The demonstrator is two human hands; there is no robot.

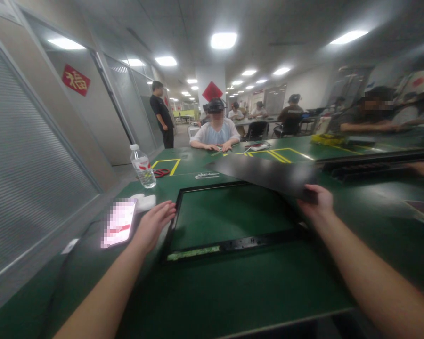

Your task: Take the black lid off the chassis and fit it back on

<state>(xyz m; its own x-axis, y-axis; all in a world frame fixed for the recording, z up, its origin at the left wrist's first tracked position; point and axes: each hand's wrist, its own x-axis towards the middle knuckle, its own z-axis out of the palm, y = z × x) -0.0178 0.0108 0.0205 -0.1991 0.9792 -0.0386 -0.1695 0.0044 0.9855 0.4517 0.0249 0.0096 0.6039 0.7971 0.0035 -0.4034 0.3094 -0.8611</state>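
Observation:
My right hand (317, 203) pinches the near right corner of a thin dark sheet (265, 172), which is tilted above the far right part of a black rectangular frame (229, 246). The frame lies flat on the green table (240, 292), with the tabletop showing through its opening. Along its near side run a green circuit strip (194, 253) and a dark bar. My left hand (158, 225) is by the frame's left side, fingers stretched out and together, gripping nothing. Whether its fingertips touch the frame I cannot tell.
Left of the frame are a lit phone (120, 223), a white case (146, 202), a water bottle (143, 167) and red-handled scissors (161, 173). Small white pieces (207, 175) lie beyond the frame. A person (215, 129) sits opposite. Long black parts (371, 167) lie at right.

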